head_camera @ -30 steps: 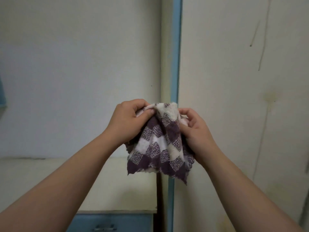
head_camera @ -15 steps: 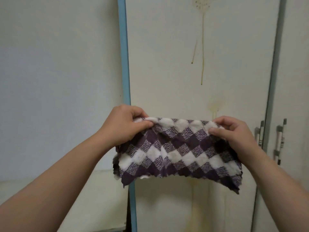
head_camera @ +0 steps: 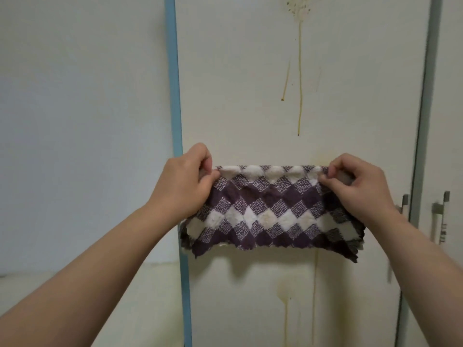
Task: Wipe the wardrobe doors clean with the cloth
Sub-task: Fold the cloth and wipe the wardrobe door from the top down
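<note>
Cloth [head_camera: 270,209] now spread out; left hand [head_camera: 183,186], right hand [head_camera: 360,189] pinch corners.

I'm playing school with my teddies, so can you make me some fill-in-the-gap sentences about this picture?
1. The checked cloth is purple and ____.
2. The left hand and right hand pinch its ____ edge.
3. Two metal door handles sit to the ____ of the cloth.
4. The strip at the left edge of the wardrobe door is ____.
Missing words: white; top; right; blue.
</note>
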### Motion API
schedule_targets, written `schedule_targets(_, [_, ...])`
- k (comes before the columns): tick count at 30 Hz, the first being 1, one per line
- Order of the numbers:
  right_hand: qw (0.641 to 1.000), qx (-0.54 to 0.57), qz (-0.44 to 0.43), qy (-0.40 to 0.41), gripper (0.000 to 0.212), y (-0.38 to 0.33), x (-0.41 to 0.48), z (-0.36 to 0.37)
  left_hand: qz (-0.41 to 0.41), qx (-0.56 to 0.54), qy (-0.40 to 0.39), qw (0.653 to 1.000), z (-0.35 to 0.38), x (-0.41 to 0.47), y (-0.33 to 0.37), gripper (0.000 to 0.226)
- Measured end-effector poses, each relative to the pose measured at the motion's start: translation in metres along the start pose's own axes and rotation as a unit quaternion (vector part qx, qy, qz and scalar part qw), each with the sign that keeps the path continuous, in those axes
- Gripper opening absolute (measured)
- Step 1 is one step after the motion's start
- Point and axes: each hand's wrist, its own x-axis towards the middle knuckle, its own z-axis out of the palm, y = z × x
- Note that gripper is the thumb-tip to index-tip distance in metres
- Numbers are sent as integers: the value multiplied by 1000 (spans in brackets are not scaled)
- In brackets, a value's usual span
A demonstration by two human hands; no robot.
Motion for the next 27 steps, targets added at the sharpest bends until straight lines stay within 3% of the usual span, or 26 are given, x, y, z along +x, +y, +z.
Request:
schedule_targets(2, [998,-38,-46,-2,40,3,7,-8,6,12,0,1000,1,4,5,33])
schedule_targets(6, [982,-94,-165,-17,20,10,19,-20,39,93,-37,994,-1,9,12,17])
schedule_targets(10, [958,-135,-254,-4,19,25,23,-21,92,194,-31,976,7,4,25,7])
schedule_targets(18, [912,-241,-327,63,30,38,24,-14,141,377,46,914,34,-2,29,16])
schedule_targets(20, [900,-295,-312,70,27,33,22,-14,114,464,71,875,41,-6,35,20])
schedule_targets(22, [888,-380,-256,24,24,18,20,-15,70,502,55,860,48,-7,48,19])
schedule_targets(25, [877,-444,-127,-130,19,-4,15,-7,-83,406,-28,909,66,-12,59,11])
schedule_targets(27, [899,-406,-84,-138,15,-13,10,0,-189,323,-43,926,79,-15,61,49])
